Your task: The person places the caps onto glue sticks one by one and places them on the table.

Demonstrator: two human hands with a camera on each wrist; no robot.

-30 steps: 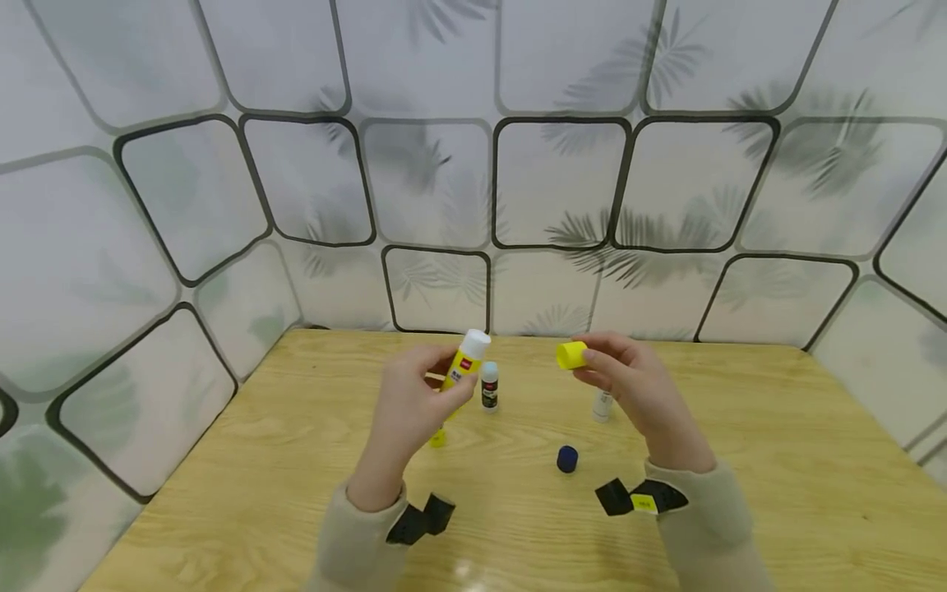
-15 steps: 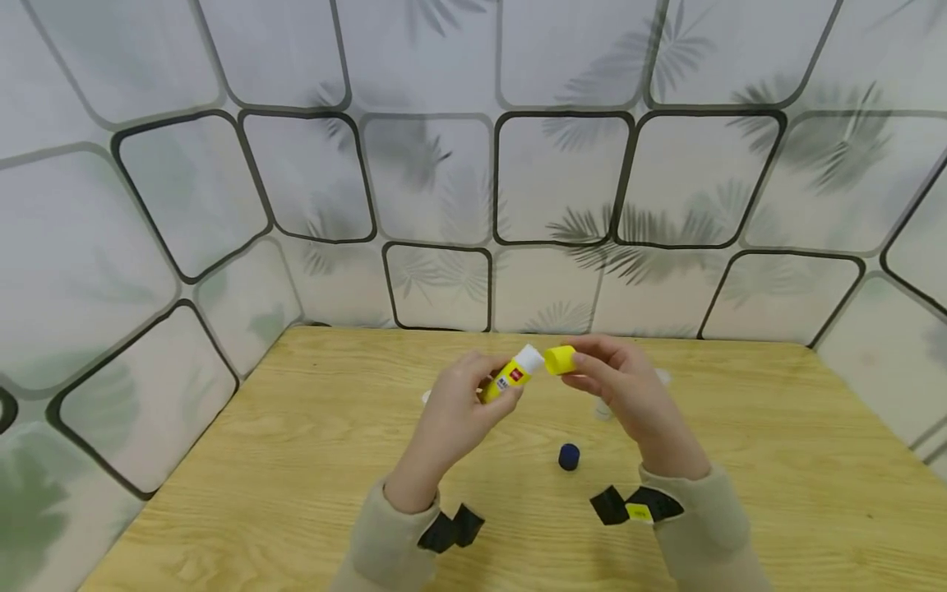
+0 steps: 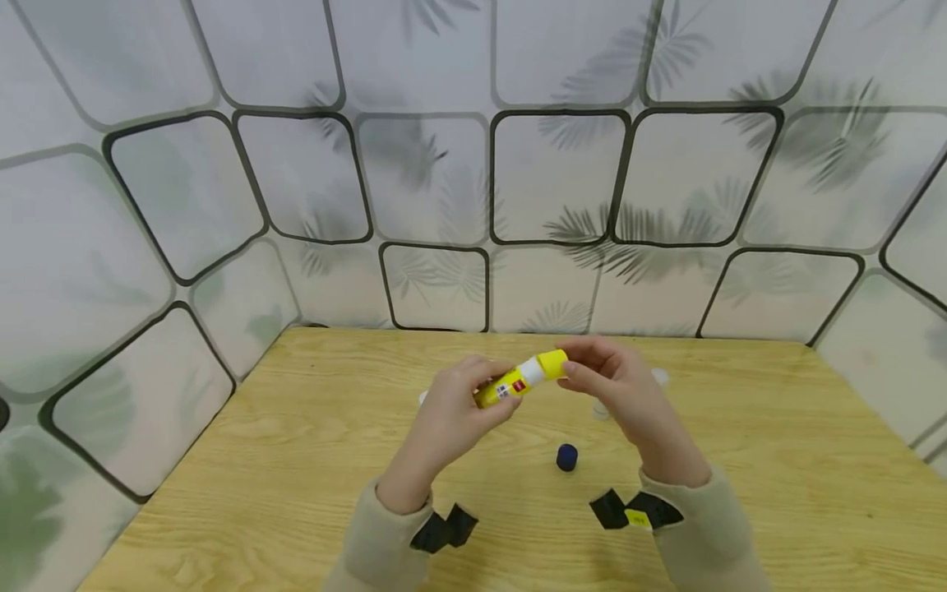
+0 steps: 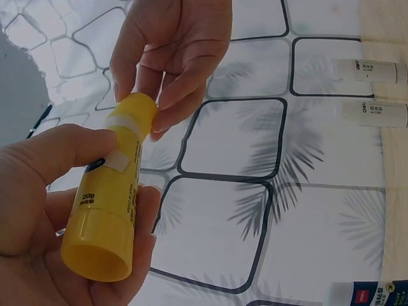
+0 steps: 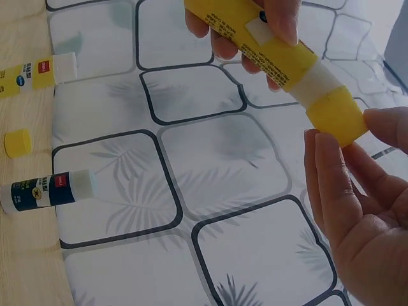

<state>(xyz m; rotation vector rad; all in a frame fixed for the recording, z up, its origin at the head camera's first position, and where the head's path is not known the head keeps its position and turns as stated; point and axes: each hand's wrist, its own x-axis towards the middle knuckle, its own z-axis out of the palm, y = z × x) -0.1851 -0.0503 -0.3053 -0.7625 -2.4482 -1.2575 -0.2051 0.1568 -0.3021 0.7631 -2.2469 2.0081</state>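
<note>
My left hand (image 3: 453, 411) grips a yellow glue stick (image 3: 506, 388) with a white collar, tilted up to the right above the table. My right hand (image 3: 629, 395) pinches a yellow cap (image 3: 552, 363) between thumb and fingers. The cap sits over the glue stick's upper end, with a white band (image 5: 315, 84) of the collar showing below it in the right wrist view. In the left wrist view the hollow yellow base (image 4: 99, 252) of the stick faces the camera, and the left thumb presses along its side.
A dark blue cap (image 3: 566, 457) stands on the wooden table (image 3: 296, 460). Beyond the hands are another yellow glue stick (image 5: 32, 75), a loose yellow cap (image 5: 18, 143) and a dark-labelled glue stick (image 5: 48, 191). Two white glue containers (image 4: 376, 71) stand on the right side.
The left hand has moved right and tilted the glue stick toward the right hand. The yellow cap, apart from the stick before, now covers its white end.
</note>
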